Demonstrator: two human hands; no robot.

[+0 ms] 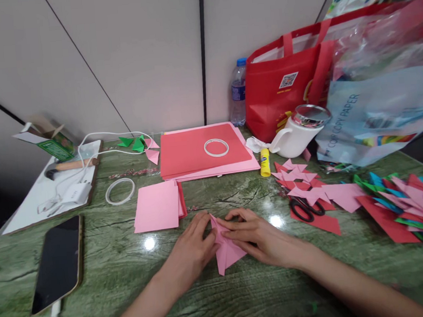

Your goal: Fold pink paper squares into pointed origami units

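Observation:
A partly folded piece of pink paper (227,254) lies on the green table between my hands, one pointed corner towards me. My left hand (196,242) grips its left edge near the top, fingers curled and thumb on the paper. From the right, my right hand (256,235) presses on the upper part with its thumb and fingers closed over the fold. The fingers cover part of the creases. Just beyond my left hand is a stack of pink and red paper squares (156,206).
Black-handled scissors (307,208) and pink cut pieces lie right, by a heap of folded coloured paper (413,206). Behind are red sheets (199,149), a tape roll (216,148), a glue stick (265,163) and a white mug (296,139). A phone (57,263) lies left.

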